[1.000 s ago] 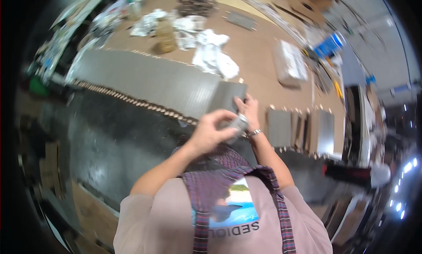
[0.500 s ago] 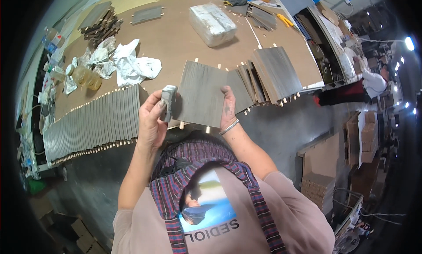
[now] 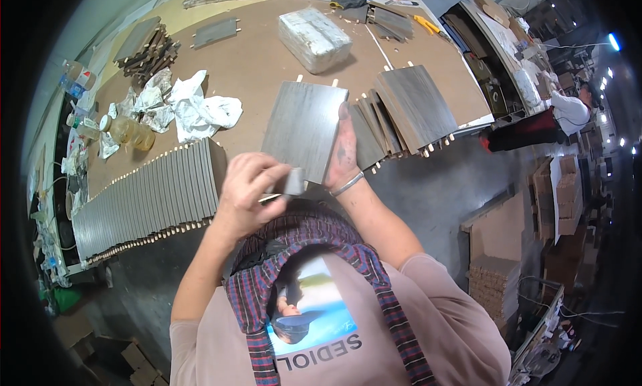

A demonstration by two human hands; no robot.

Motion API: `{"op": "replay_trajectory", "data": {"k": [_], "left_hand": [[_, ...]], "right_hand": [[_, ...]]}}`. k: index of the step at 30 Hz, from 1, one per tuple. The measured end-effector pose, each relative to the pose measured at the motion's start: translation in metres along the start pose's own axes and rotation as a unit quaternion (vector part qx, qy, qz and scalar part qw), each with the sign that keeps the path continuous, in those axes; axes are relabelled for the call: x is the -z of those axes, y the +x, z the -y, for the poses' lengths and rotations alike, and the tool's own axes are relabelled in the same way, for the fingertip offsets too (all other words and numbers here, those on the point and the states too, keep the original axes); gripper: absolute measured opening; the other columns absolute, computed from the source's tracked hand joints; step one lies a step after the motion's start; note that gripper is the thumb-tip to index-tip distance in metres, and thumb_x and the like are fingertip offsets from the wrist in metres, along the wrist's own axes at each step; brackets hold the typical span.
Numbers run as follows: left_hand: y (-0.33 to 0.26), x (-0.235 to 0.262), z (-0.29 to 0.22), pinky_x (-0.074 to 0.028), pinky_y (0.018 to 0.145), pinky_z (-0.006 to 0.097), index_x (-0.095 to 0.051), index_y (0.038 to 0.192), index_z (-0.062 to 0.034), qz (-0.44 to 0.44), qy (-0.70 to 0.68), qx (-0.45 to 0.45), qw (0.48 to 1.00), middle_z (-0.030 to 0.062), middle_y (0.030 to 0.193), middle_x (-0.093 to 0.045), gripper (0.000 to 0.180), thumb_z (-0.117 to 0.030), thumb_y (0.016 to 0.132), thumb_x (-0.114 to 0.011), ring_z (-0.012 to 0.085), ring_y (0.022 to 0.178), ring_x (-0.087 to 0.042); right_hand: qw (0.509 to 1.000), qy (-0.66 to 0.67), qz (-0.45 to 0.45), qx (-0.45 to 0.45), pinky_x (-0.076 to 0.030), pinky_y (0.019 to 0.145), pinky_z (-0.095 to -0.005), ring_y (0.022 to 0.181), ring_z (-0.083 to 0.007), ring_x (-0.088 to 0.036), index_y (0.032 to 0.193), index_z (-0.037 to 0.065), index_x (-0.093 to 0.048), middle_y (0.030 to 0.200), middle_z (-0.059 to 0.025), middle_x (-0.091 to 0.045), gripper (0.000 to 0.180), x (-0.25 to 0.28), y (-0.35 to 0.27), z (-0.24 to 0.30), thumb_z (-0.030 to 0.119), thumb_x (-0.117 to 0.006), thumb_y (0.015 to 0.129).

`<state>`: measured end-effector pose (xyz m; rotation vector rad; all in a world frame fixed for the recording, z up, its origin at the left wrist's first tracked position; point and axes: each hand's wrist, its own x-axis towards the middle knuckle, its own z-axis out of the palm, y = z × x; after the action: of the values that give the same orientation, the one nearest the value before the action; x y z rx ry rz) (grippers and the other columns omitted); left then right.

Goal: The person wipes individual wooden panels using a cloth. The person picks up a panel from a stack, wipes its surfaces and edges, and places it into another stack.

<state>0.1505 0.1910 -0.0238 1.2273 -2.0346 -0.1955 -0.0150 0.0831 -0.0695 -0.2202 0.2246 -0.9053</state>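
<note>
My right hand (image 3: 344, 153) grips the right edge of a grey wood-grain panel (image 3: 302, 126) with pale dowels sticking out of its ends, tilted above the table's front edge. In my left hand (image 3: 247, 191) is a small grey block (image 3: 294, 181), like a sanding block, held at the panel's lower left corner; the fingers are slightly blurred. Whether the block touches the panel is hard to tell. Close by on the right, several similar panels (image 3: 416, 108) lean and overlap. A long row of upright dowelled panels (image 3: 150, 189) stands along the table edge to my left.
On the brown table (image 3: 257, 38) lie a wrapped white block (image 3: 314, 42), crumpled white cloths (image 3: 200, 108), a jar of yellowish liquid (image 3: 130, 133), a pile of panels (image 3: 146, 45) and yellow-handled pliers (image 3: 426, 25). Another person (image 3: 562, 115) stands at the far right near cardboard stacks (image 3: 493, 282).
My left hand has brought the block down and right, from beside the panel to its lower corner. The panel has risen slightly and tilted, its surface catching more light.
</note>
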Motion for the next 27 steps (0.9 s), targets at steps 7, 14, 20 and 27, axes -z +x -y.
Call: {"op": "replay_trajectory", "data": {"k": [7,14,20,27], "left_hand": [[-0.027,0.025,0.021,-0.048,0.083,0.042,-0.063,0.099,-0.0004,-0.076,0.041,0.104,0.991,0.0137,0.096,-0.06,0.041,-0.008,0.059,-0.07,0.0329,0.095,-0.058],[-0.027,0.03,0.024,-0.051,0.077,0.037,-0.063,0.098,0.0015,-0.163,0.056,0.249,0.953,0.014,0.095,-0.061,0.033,-0.002,0.066,-0.068,0.0297,0.085,-0.061],[0.039,0.02,-0.031,-0.05,0.07,0.027,-0.059,0.101,0.0024,-0.195,-0.111,0.229,0.947,0.0079,0.091,-0.059,0.032,-0.007,0.071,-0.07,0.0157,0.078,-0.06],[0.031,0.003,-0.025,-0.05,0.068,0.027,-0.06,0.1,0.0022,-0.238,-0.085,0.297,0.921,0.0077,0.09,-0.059,0.034,-0.008,0.07,-0.072,0.0147,0.076,-0.06]], "right_hand": [[1.0,0.009,-0.013,-0.02,-0.045,0.101,-0.0507,0.12,-0.0341,-0.055,0.14,0.007,-0.041,0.134,-0.0164,-0.053,0.072,-0.005,-0.005,0.002,0.055,-0.057,0.088],[0.989,0.019,0.067,-0.128,-0.046,0.098,-0.0554,0.12,-0.0368,-0.053,0.141,0.004,-0.039,0.134,-0.0178,-0.052,0.08,-0.001,-0.017,-0.009,0.049,-0.069,0.081],[0.978,-0.056,0.053,-0.194,-0.044,0.103,-0.0455,0.119,-0.0301,-0.055,0.139,0.001,-0.039,0.13,-0.0152,-0.054,0.084,0.02,-0.021,-0.016,0.032,-0.08,0.071],[0.951,-0.177,0.076,-0.241,-0.04,0.106,-0.0383,0.123,-0.0277,-0.05,0.143,0.004,-0.035,0.132,-0.011,-0.051,0.099,0.003,-0.031,-0.007,0.028,-0.082,0.06]]}}
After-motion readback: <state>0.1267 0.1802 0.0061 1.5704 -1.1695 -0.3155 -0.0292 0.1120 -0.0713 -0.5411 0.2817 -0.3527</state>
